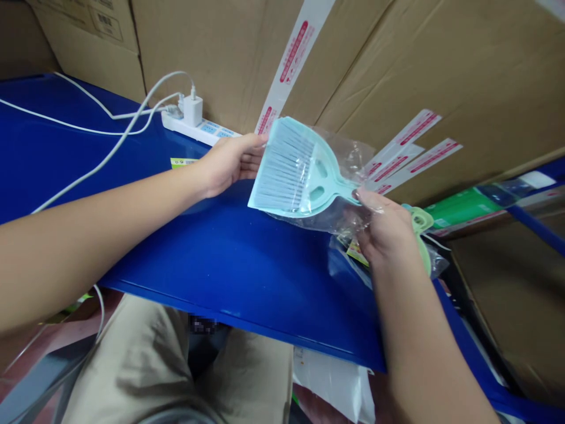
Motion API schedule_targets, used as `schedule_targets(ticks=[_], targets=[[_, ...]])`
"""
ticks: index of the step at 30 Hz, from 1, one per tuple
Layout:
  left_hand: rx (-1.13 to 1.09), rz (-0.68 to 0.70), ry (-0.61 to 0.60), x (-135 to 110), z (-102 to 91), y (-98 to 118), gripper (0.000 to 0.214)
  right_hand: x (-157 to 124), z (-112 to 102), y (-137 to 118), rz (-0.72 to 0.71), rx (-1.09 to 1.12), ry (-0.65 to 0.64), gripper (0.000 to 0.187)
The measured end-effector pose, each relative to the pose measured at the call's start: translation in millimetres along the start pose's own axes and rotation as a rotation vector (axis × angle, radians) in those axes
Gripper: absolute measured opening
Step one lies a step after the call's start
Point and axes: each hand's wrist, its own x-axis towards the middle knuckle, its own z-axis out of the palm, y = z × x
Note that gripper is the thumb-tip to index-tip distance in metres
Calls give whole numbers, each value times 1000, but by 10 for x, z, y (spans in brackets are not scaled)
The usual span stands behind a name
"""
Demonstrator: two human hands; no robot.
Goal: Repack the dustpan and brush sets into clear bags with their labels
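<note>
A light teal brush and dustpan set [295, 171] is held above the blue table [229, 265]. A clear plastic bag [348, 159] is partly around its handle end. My left hand [232, 162] grips the bristle end from the left, fingers closed on it. My right hand [386, 229] pinches the handle and the bag together. A second green set [421, 227] in plastic lies just behind my right hand.
A white power strip [198, 126] with a charger and white cables [110, 138] lies at the back left of the table. Cardboard boxes [397, 65] with red and white tape rise behind. A green packet [463, 206] sits at right. My legs are below the table edge.
</note>
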Motion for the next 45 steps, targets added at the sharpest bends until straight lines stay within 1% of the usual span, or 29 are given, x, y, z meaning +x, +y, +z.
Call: schedule_targets(ticks=[3, 7, 11, 15, 17, 19, 22, 25, 27, 29, 31, 32, 33, 35, 37, 39, 41, 43, 45], targets=[[-6, -7, 76, -1, 3, 56, 24, 6, 16, -26, 42, 49, 38, 22], [26, -17, 195, 30, -7, 113, 10, -6, 17, -45, 119, 98, 58, 21], [94, -28, 262, 44, -5, 133, 20, -83, 58, -114, 172, 104, 67, 23], [135, -72, 269, 34, 10, 129, 25, -210, 155, -240, 237, 90, 120, 31], [195, -108, 247, 36, 5, 125, 28, -253, 194, -282, 260, 86, 138, 36], [282, -122, 199, 47, -12, 126, 26, -268, 214, -296, 265, 86, 142, 38], [389, -102, 137, 73, -57, 148, 23, -249, 213, -286, 266, 86, 144, 37], [494, -120, 113, 94, -117, 209, 19, -226, 202, -272, 268, 70, 146, 33], [623, -108, 111, 96, -174, 282, 14, -220, 197, -264, 267, 57, 142, 31], [884, -37, 128, 91, -254, 380, 23, -220, 194, -253, 268, 43, 128, 30], [1252, 34, 144, 89, -350, 485, 35, -221, 190, -238, 271, 20, 102, 30], [1426, 25, 144, 91, -398, 530, 39, -221, 188, -229, 272, 6, 85, 31], [1565, -12, 136, 97, -442, 567, 43, -221, 186, -221, 272, -9, 70, 32], [1739, -140, 87, 120, -507, 603, 49, -220, 181, -206, 274, -30, 38, 33], [1808, -217, -1, 151, -539, 587, 54, -218, 177, -199, 277, -45, 14, 33], [1821, -212, -98, 188, -554, 531, 61, -217, 173, -198, 283, -57, -1, 33], [1814, -181, -169, 226, -578, 453, 67, -219, 169, -200, 286, -64, -1, 34], [1797, -162, -200, 265, -625, 369, 69, -222, 167, -200, 284, -60, -4, 34], [1729, -131, -161, 302, -692, 293, 66, -225, 168, -195, 277, -51, -15, 33]])
